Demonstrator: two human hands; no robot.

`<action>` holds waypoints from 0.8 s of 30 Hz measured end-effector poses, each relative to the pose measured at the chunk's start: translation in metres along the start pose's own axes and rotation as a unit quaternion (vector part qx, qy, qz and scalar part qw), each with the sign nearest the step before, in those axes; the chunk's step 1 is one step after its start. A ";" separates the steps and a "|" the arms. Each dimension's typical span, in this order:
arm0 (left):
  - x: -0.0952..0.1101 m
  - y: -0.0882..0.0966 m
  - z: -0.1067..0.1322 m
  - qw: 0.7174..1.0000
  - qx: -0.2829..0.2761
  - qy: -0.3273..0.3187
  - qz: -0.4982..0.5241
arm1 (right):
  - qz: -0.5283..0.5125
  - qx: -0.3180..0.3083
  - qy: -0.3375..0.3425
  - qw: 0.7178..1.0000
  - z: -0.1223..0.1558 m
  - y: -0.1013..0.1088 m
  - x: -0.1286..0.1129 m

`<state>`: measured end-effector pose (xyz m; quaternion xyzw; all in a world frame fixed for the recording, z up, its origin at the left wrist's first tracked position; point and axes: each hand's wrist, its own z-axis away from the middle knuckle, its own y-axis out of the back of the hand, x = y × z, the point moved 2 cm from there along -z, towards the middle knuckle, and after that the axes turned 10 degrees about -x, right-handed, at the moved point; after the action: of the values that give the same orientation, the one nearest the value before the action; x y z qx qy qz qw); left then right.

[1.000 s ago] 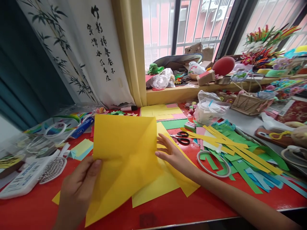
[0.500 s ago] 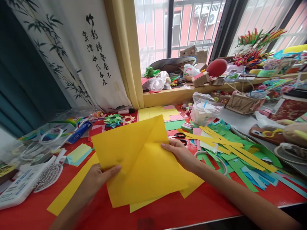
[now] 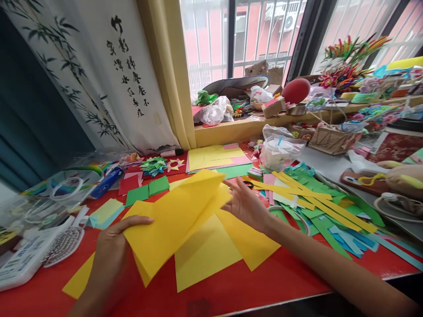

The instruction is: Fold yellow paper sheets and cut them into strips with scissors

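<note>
My left hand (image 3: pixel 114 240) grips the left edge of a yellow sheet of paper (image 3: pixel 172 215), thumb on top. The sheet is held above the table, bent over on itself, with its right part curling. At its right edge is my right hand (image 3: pixel 246 204), fingers stretched out and apart; whether a fingertip touches the paper I cannot tell. Below lie a paler yellow sheet (image 3: pixel 206 255) and another deep yellow sheet (image 3: pixel 253 242). Scissors (image 3: pixel 248 185) lie behind my right hand, mostly hidden. A long yellow strip (image 3: pixel 77 277) is partly covered by my left arm.
Green paper squares (image 3: pixel 137 195) lie behind the held sheet. Paper strips (image 3: pixel 317 198) and a tape roll (image 3: pixel 306 222) cover the right side. A hairbrush-like beaded piece (image 3: pixel 64 246) and white box (image 3: pixel 28 255) stand left. A bagged tub (image 3: pixel 280 152) stands at the back.
The yellow sheet has gone from spread flat to bent over, its right side moving left. My right hand has opened from its pinch on the sheet. Green squares and the pale sheet are now uncovered.
</note>
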<state>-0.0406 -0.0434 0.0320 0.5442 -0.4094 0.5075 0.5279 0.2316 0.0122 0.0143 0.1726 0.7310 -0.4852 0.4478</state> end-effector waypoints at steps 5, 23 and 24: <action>-0.005 -0.007 0.013 0.967 0.018 -0.083 -0.240 | -0.079 -0.054 0.018 0.995 0.002 -0.017 0.006; 0.085 -0.097 -0.061 0.866 -0.288 -0.209 -0.351 | 0.105 -0.027 -0.057 0.993 0.010 -0.017 -0.009; 0.088 -0.103 -0.068 0.869 -0.304 -0.208 -0.331 | 0.096 -0.017 -0.053 0.994 0.010 -0.016 -0.011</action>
<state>0.0655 0.0430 0.0970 0.5538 -0.4393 0.0285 0.7068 0.2309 -0.0021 0.0310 0.2082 0.6947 -0.4359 0.5329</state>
